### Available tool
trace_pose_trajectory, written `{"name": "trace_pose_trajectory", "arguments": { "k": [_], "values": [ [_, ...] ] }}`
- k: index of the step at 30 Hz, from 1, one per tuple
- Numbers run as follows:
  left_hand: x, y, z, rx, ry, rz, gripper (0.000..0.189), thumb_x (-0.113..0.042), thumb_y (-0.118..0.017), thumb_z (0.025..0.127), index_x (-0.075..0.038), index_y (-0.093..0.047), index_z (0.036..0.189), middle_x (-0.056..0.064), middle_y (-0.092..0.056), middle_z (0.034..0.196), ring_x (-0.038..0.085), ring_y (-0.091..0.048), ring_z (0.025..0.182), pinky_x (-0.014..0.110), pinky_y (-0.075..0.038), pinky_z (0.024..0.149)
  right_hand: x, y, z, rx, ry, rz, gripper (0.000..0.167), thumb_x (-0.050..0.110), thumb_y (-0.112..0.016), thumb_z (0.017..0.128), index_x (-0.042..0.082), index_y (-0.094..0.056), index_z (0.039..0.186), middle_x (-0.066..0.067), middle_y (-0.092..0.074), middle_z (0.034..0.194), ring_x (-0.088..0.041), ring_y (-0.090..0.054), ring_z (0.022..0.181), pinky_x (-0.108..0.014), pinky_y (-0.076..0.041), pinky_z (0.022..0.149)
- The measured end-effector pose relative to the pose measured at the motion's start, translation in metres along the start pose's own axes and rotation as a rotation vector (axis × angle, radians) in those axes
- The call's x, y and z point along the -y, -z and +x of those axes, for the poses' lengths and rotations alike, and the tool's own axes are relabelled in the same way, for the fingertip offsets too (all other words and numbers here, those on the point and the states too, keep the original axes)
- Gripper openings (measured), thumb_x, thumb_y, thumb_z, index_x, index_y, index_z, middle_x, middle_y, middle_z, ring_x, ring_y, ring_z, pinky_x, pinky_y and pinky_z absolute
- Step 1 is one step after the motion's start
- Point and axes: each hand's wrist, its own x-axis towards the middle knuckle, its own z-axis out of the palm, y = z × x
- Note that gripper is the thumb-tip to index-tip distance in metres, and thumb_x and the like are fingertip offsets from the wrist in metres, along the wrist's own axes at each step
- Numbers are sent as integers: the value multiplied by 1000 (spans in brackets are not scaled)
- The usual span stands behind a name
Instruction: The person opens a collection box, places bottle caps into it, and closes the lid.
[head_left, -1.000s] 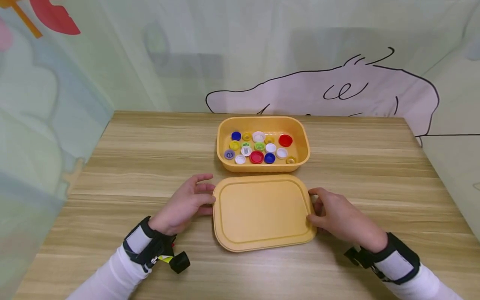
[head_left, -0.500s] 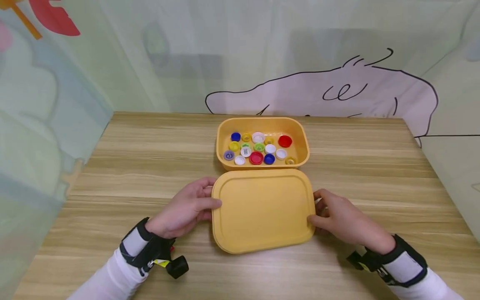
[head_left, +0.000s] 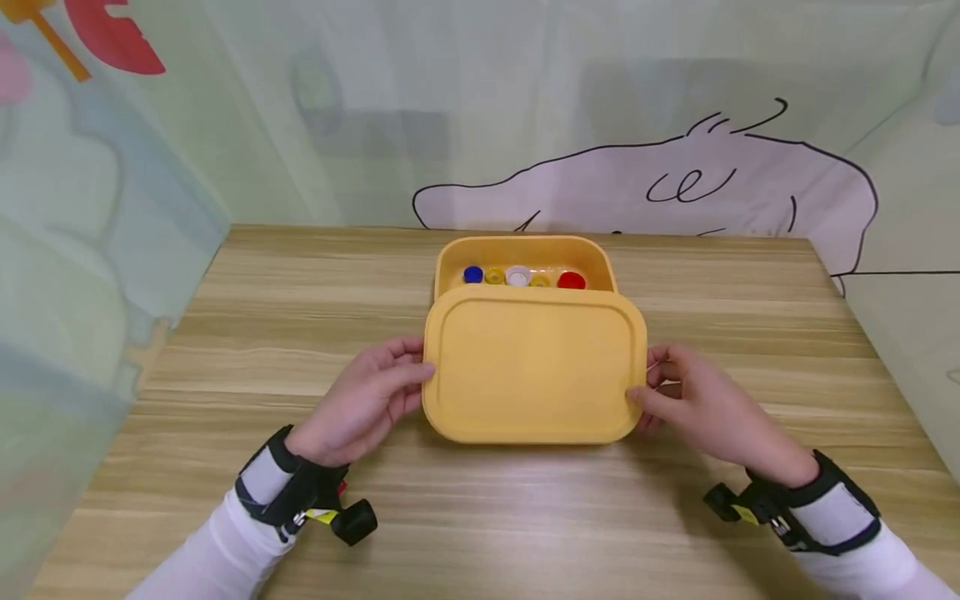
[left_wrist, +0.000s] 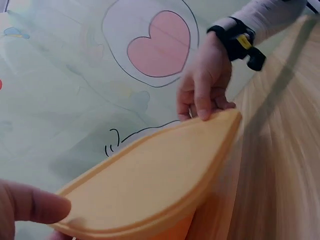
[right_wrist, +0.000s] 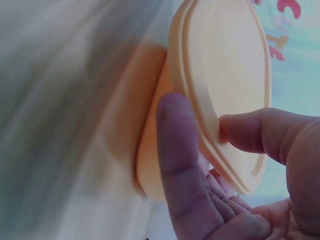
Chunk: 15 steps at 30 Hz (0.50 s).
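Observation:
A flat orange-yellow lid [head_left: 534, 367] with rounded corners is held between both hands. My left hand [head_left: 367, 400] pinches its left edge, thumb on top and fingers beneath. At the right edge my right hand [head_left: 708, 412] pinches it the same way, its thumb [right_wrist: 250, 131] pressing the upper face. The lid is raised off the table and overlaps the front part of a matching box [head_left: 525, 250] in the head view. Along the box's back, a blue cap [head_left: 473, 274], a red cap [head_left: 572, 280] and several yellow and white ones show; the lid hides the others.
The box stands on a wood-grain table [head_left: 315, 292] near its back edge. Behind it hangs a pale printed curtain [head_left: 360, 108] with a line drawing. Each wrist carries a strapped-on camera, such as the left camera [head_left: 354, 522].
The lid has risen from the table and moved away from me, over the front of the box, carried by both hands. The left hand has closed its thumb onto the lid.

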Motion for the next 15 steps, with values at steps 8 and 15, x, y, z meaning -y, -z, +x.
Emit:
{"name": "trace_pose_trajectory", "arguments": {
  "k": [8,15],
  "values": [
    [0,-2,13,-81,-103,226,51,-3,-53,104,-7,-46,154,18,-52,129,23,-68,106,37,-61,91,9,22,19,-78,3,-37,51,19,-67,102,-5,-40,137,-19,-66,104,-17,-72,75,-34,-62,68],
    [-6,-2,35,-275,-167,339,56,-3,-58,103,-9,-40,156,14,-53,120,19,-65,93,36,-62,86,16,33,47,-127,12,-49,55,24,-67,102,-2,-40,142,-20,-66,103,-19,-71,73,-32,-62,67]
  ]
}}
